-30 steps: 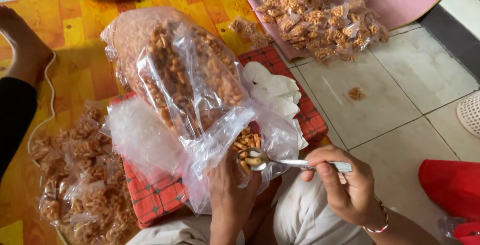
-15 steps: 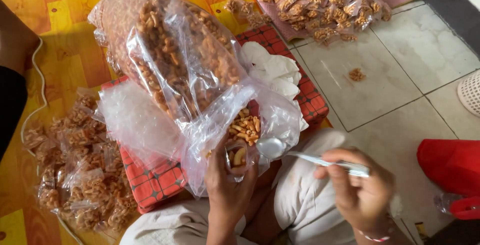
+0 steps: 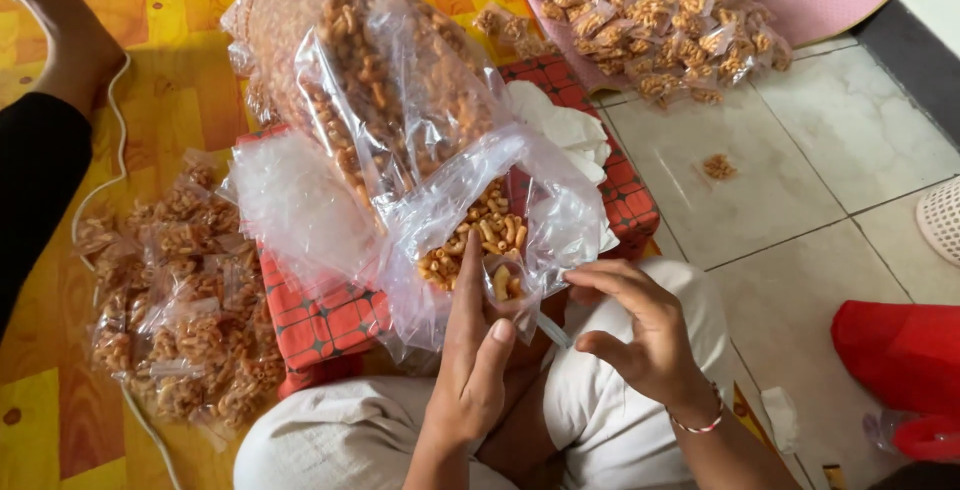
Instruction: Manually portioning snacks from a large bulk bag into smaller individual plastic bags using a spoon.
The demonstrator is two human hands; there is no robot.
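A big clear bag of orange curled snacks lies just beyond both hands, its open mouth spilling toward them. Left of the hands sits a heap of small filled packets; another heap lies well beyond the right hand. The left hand closes around a small snack packet (partly filled), thumb raised. The right hand, fingers curled, pinches that packet's rim.
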